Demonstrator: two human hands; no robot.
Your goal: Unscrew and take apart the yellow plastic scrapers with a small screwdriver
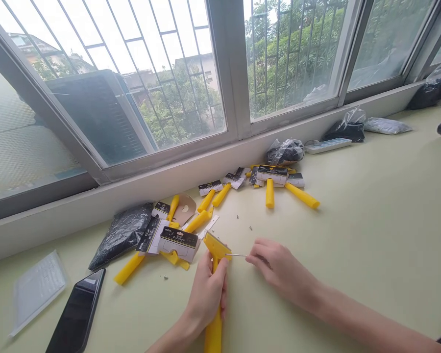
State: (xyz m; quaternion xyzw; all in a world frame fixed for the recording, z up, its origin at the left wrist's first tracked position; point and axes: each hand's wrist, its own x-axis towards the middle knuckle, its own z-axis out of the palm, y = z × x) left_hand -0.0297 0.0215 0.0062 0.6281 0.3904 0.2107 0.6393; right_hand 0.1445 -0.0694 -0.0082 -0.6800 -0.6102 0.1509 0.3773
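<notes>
Yellow scraper: well in from the far edge of the desk, head end pointing toward the windows.
Left hand: wrapped round it just under the head.
Right hand: pinching a thin metal rod, tip against the scraper head's side; other end's hidden in the fingers.
Other yellow handles: kinda messy bunch strung along the far edge, several with black-and-white cards.
Phone: flat, dark screen up, beside the black plastic bag.

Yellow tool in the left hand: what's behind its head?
Past the yellow tool's head, a white strip and another yellow handle show. Anything directly behind the head is covered and cannot be seen.
</notes>
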